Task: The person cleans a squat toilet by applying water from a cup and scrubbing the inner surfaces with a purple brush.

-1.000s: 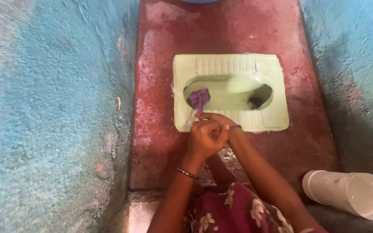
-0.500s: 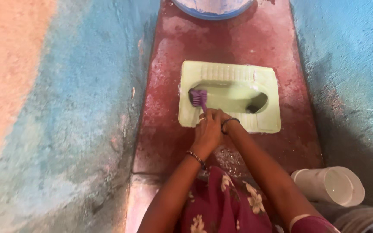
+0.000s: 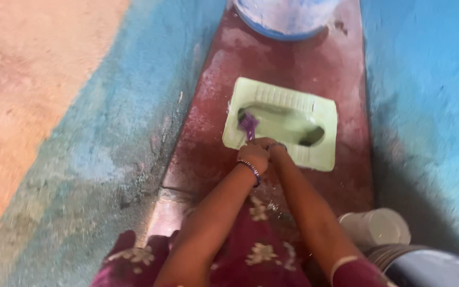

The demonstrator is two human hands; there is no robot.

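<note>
Both my hands are wrapped together round the handle of the purple brush: my left hand (image 3: 254, 154) with the beaded bracelet sits on the outside, my right hand (image 3: 275, 147) is pressed against it, and both are closed tight on the handle. The purple brush (image 3: 248, 124) reaches straight away from my hands, its long axis running from my knuckles up into the pale green squat pan (image 3: 281, 123), bristles down against the pan's near left inner wall. My hands hover over the pan's near rim, the left one a touch closer to the brush head. The pan is set into a wet dark red floor (image 3: 208, 154). Beyond the pan stands a blue-rimmed bucket (image 3: 277, 18); near its right corner, by my knee, lies a white mug (image 3: 375, 228). Rough blue walls (image 3: 107, 149) close in on both sides.
</note>
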